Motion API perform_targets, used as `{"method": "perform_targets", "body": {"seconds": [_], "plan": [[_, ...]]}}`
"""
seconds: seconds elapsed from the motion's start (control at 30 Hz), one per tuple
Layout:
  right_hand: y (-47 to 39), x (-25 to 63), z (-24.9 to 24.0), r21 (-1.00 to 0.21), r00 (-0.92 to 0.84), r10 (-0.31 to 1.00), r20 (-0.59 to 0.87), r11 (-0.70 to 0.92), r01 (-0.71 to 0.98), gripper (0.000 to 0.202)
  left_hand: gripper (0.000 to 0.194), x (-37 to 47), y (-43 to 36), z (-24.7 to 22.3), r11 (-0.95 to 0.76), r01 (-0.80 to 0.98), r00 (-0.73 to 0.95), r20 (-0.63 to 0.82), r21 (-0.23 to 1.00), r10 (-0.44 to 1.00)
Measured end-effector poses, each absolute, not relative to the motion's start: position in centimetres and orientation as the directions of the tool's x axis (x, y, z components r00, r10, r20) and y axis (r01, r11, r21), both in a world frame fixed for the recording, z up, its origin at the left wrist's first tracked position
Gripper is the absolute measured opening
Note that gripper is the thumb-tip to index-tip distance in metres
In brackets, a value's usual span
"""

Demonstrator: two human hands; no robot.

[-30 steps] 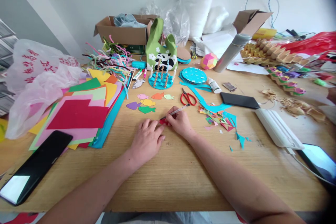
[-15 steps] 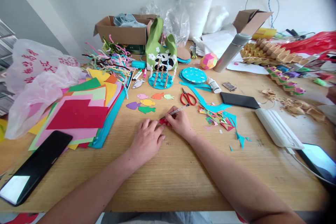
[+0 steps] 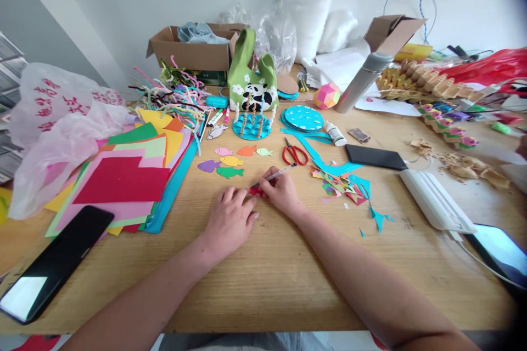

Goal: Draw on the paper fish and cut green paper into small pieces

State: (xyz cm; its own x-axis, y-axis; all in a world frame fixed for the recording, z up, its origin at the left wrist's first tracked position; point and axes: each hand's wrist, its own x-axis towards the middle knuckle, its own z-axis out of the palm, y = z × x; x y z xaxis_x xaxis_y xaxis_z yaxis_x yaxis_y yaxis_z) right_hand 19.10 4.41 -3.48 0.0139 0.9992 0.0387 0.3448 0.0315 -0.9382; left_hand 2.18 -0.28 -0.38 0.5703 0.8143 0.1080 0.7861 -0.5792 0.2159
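My right hand (image 3: 283, 193) grips a slim white pen (image 3: 276, 174), its tip down at a small red paper piece (image 3: 256, 191). Most of that red piece is hidden by my fingers. Beside it my left hand (image 3: 233, 214) lies flat on the table, fingers stretched out, the fingertips at the red piece's left edge. Just beyond the hands are several paper fish, among them a green fish (image 3: 230, 172), a purple fish (image 3: 209, 165) and an orange fish (image 3: 247, 150). Red-handled scissors (image 3: 296, 153) lie past my right hand, blades pointing away.
Coloured sheets (image 3: 123, 181) and a black phone (image 3: 61, 258) are on the left. Paper scraps (image 3: 341, 184), a power bank (image 3: 436, 200) and a tilted grey flask (image 3: 364, 82) are on the right. Behind stand a blue craft piece (image 3: 252, 127), a panda bag (image 3: 253, 79) and a glue bottle (image 3: 336, 134).
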Motion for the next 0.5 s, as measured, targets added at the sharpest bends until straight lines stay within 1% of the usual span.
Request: {"method": "perform_targets", "body": {"seconds": [0.5], "plan": [[4.29, 19.13, -3.34, -0.936, 0.026, 0.999, 0.038, 0.026, 0.352, 0.005, 0.03, 2.17, -0.31, -0.37, -0.579, 0.782, 0.569, 0.116, 0.229, 0.814]]}}
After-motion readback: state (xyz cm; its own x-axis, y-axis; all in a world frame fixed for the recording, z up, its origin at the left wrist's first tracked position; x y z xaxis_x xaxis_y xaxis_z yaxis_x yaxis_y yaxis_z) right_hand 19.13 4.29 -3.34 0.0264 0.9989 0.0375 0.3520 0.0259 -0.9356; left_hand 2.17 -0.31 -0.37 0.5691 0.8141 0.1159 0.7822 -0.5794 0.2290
